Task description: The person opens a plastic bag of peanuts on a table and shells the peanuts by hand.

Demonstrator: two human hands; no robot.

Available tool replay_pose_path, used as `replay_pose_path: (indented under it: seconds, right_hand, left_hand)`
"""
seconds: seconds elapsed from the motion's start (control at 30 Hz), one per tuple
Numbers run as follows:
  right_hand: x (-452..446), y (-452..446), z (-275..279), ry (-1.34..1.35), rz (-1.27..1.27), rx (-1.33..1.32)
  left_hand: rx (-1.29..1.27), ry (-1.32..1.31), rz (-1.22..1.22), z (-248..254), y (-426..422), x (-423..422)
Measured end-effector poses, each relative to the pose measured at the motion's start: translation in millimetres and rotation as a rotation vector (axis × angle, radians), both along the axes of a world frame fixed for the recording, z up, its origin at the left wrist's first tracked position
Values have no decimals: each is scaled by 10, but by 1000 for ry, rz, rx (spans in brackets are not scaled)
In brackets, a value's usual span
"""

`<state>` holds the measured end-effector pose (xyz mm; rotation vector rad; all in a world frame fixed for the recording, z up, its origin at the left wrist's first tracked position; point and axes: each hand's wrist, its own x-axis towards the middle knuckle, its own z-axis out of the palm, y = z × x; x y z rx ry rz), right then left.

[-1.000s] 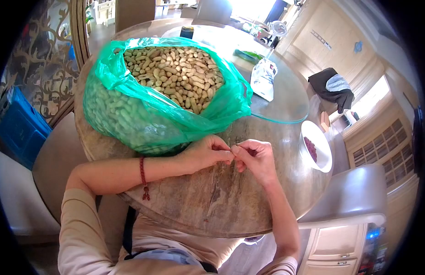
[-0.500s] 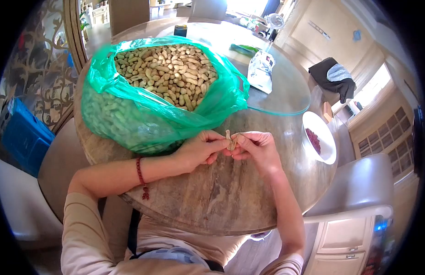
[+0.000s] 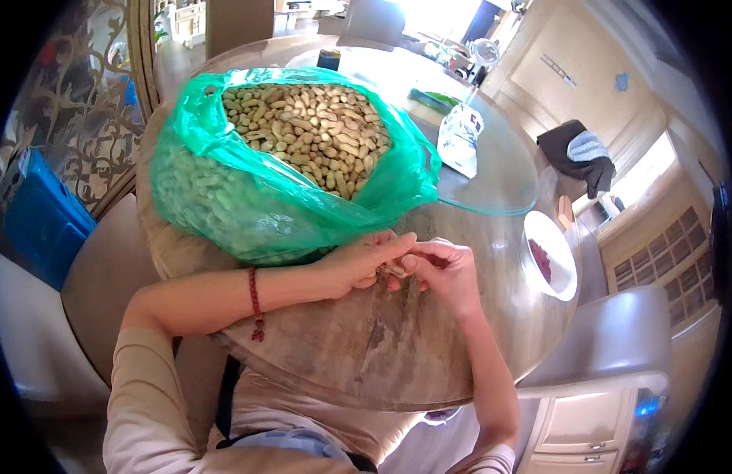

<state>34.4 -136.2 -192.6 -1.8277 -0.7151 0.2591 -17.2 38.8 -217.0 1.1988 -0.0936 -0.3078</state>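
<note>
While the left hand (image 3: pixel 352 267) pinches a peanut shell (image 3: pixel 393 271) over the desk (image 3: pixel 334 355), the right hand (image 3: pixel 450 276) meets it from the right (cannot tell if it grips) | shell's long way: hard to see | white bowl (image 3: pixel 563 265): nearer right hand.

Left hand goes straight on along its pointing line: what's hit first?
Most likely the right hand, almost at once: it sits directly ahead of the left hand, perhaps touching; depth there is hard to judge.
</note>
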Motion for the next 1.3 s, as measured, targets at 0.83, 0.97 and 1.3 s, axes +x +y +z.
replay_pose_path:
  seconds: [0.83,0.97,1.3]
  right_hand:
    - [-381,764,540,-1076,90,-273]
    - [-552,938,463,-979,412,-338]
    - [-680,876,442,-978,447,-336]
  left_hand:
    - [92,-525,-12,-213,-122,-55]
    - [87,-295,-145,-192,33,-67]
    - [87,-166,-208,-172,132,-58]
